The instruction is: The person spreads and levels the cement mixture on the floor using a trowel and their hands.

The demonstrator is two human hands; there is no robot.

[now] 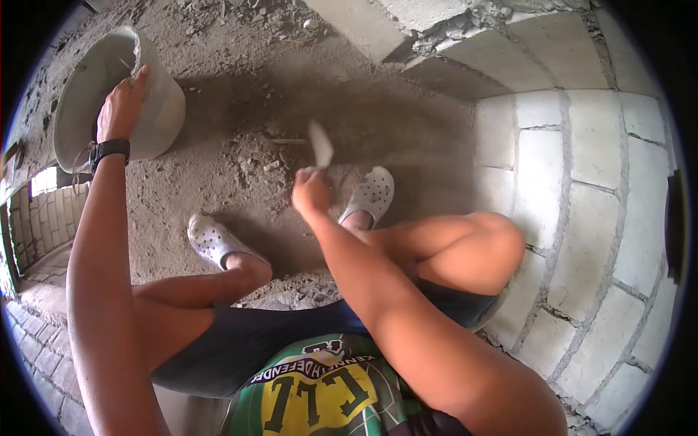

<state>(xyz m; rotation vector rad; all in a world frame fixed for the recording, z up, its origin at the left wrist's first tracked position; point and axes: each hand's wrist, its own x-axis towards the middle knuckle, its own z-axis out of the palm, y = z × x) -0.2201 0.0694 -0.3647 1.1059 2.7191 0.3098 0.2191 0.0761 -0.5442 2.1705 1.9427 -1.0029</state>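
At the upper left, my left hand is closed over the rim of a pale grey-white bucket, which tips with its mouth toward the left. What lies deep in the bucket cannot be seen. My right hand is closed around the handle of a trowel; its light blade points away from me above the dirt and is smeared by motion. Beyond my left foot, near the blade, lies a small heap of crumbled rubble with a thin stick-like piece beside it.
A wall of pale blocks with mortar joints rises close on my right and turns across the far side. My feet, in light perforated clogs, rest on the dirt floor. Loose debris is scattered at the far edge.
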